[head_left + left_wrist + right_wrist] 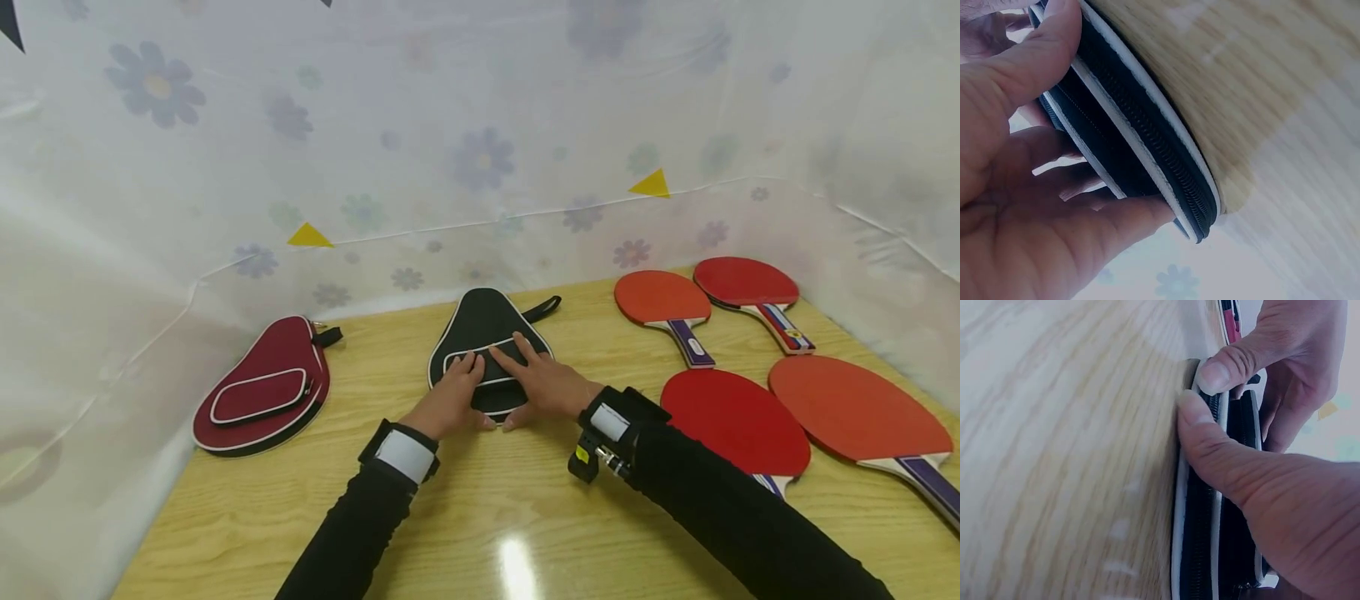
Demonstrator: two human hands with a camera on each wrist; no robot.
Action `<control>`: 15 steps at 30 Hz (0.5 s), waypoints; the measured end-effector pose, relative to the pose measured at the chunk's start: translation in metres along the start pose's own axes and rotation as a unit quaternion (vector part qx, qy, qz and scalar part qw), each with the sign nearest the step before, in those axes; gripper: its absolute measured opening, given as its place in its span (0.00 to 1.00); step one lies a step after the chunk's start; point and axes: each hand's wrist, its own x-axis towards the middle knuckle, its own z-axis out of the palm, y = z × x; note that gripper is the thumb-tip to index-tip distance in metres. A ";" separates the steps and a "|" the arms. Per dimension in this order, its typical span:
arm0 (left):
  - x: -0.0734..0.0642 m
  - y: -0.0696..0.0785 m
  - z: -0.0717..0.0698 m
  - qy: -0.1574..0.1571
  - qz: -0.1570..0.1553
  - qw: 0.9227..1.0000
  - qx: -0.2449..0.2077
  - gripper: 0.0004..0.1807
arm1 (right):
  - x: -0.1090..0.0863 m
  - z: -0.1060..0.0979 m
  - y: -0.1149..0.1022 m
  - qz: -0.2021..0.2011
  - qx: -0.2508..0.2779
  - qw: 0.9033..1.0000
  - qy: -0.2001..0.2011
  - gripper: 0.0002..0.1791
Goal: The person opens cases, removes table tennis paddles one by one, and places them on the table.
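A black paddle case with white piping and a front pocket lies flat on the wooden table, its narrow end pointing away from me. My left hand rests on its near left part, fingers over the pocket. Opposite it, my right hand lies with spread fingers on the pocket's right side. Both thumbs touch the near rounded side, where a zipper runs between white edges. In the right wrist view the two thumbs meet closely on that side. The case's black strap sticks out at the upper right.
A dark red paddle case lies on the left of the table. On the right are several table tennis paddles, among them an orange-red one, a red one and a larger orange one. White flowered sheeting stands behind.
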 end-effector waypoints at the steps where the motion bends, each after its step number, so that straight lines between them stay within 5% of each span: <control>1: 0.001 0.000 0.000 0.001 0.001 1.000 0.002 0.53 | 0.000 0.000 0.001 -0.001 0.001 1.000 0.000 0.60; 9: 0.004 -0.001 -0.001 0.002 0.001 1.000 0.011 0.53 | 0.003 -0.003 0.004 0.003 0.010 1.000 -0.009 0.59; 15: 0.008 0.008 0.004 -0.003 -0.051 0.999 -0.007 0.57 | -0.002 -0.005 0.004 0.010 0.003 1.000 -0.012 0.62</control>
